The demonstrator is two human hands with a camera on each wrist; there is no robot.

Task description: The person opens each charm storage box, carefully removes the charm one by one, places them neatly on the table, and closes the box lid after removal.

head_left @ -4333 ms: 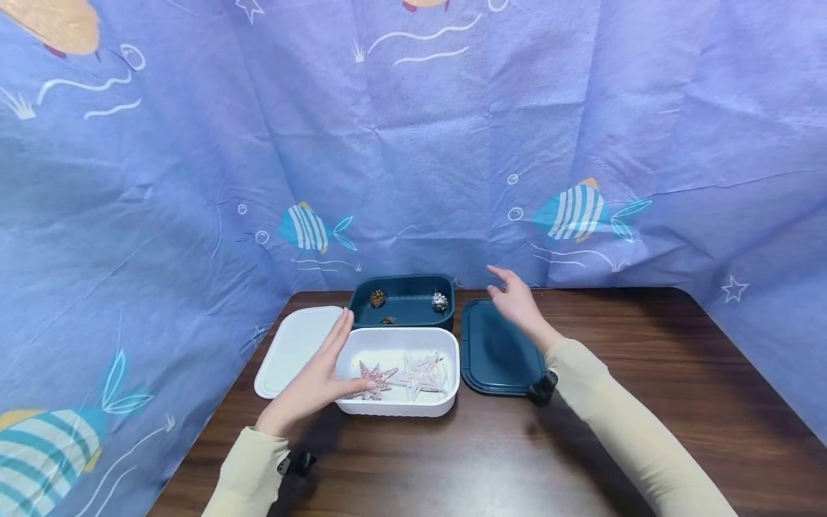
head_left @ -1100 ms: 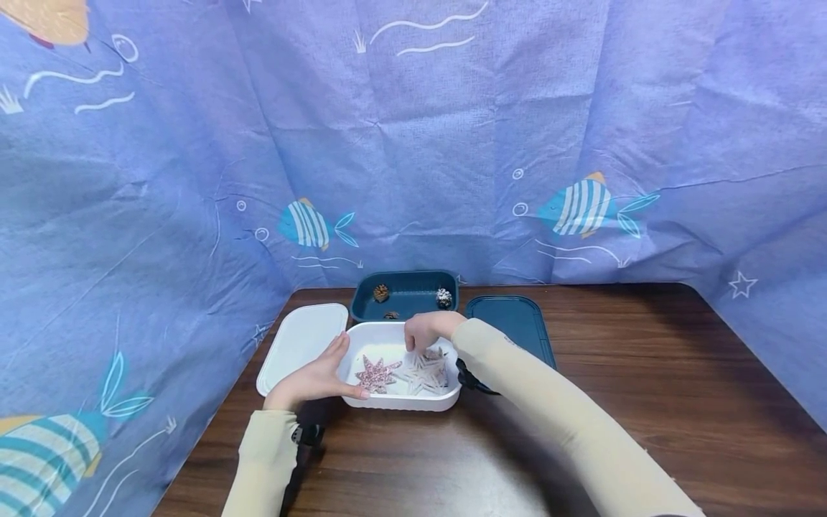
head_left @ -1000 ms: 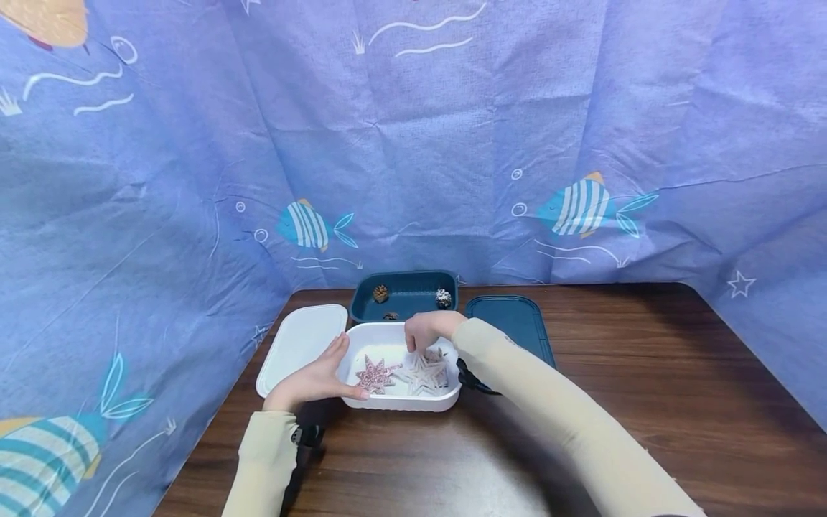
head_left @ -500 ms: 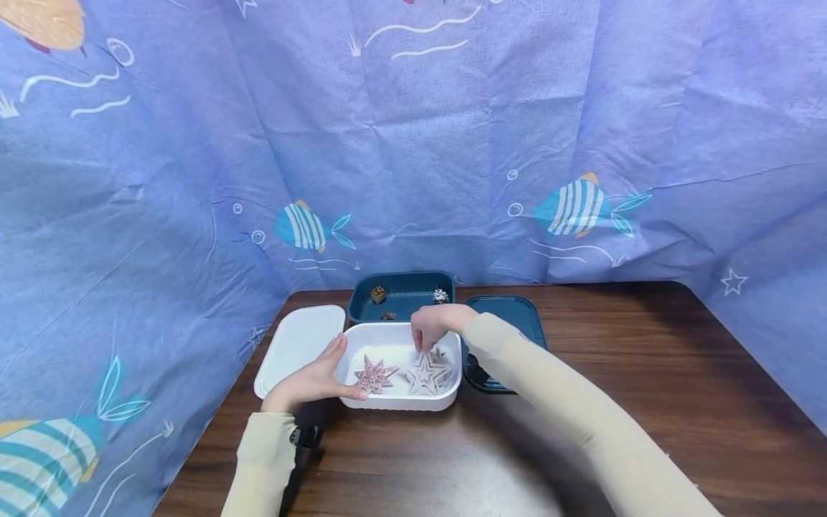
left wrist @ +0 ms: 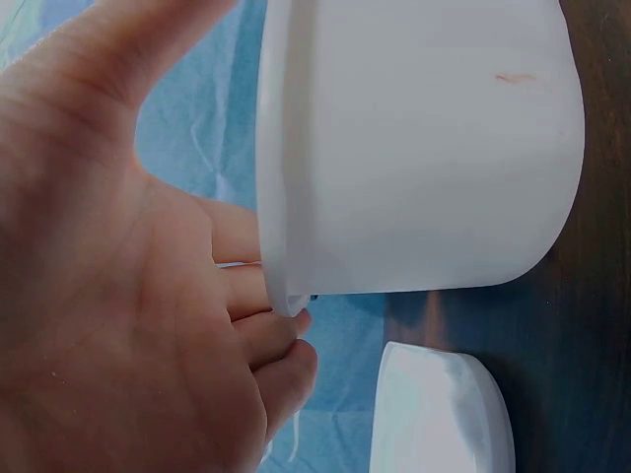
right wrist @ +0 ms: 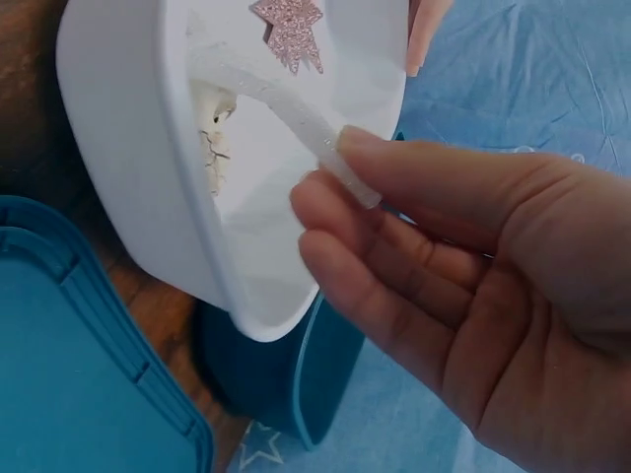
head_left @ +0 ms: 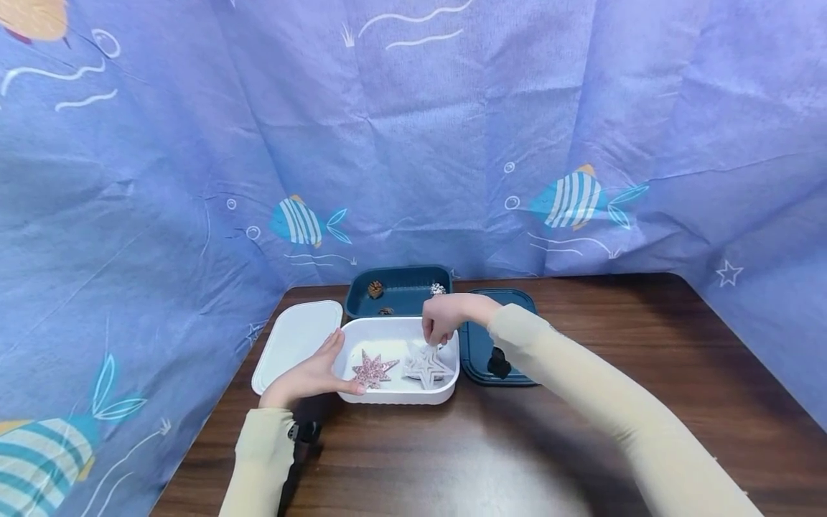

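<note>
In the head view, my right hand (head_left: 446, 314) is over the right half of an open white plastic box (head_left: 394, 397). Its thumb and fingertips pinch one point of a glittery white star ornament (right wrist: 301, 123), which tilts inside the box in the right wrist view. Beneath it lies a cracked cream-coloured piece (right wrist: 217, 148). A pink glitter star (head_left: 372, 370) rests on the box floor at left. My left hand (head_left: 313, 373) spreads at the box's left end, thumb along the near rim and fingers at the left rim, palm apart from the wall in the left wrist view.
Behind the white box stands a dark blue box (head_left: 400, 296) with brown pine cones (head_left: 375, 289) and a frosted pine cone (head_left: 438, 289). A white lid (head_left: 297, 345) lies left, a dark blue lid (head_left: 478, 352) right, on the wooden table (head_left: 413, 459).
My right hand came from above the blue lid into the white box, took the white star by a point and has drawn slightly right. My left hand settled at the box's left end.
</note>
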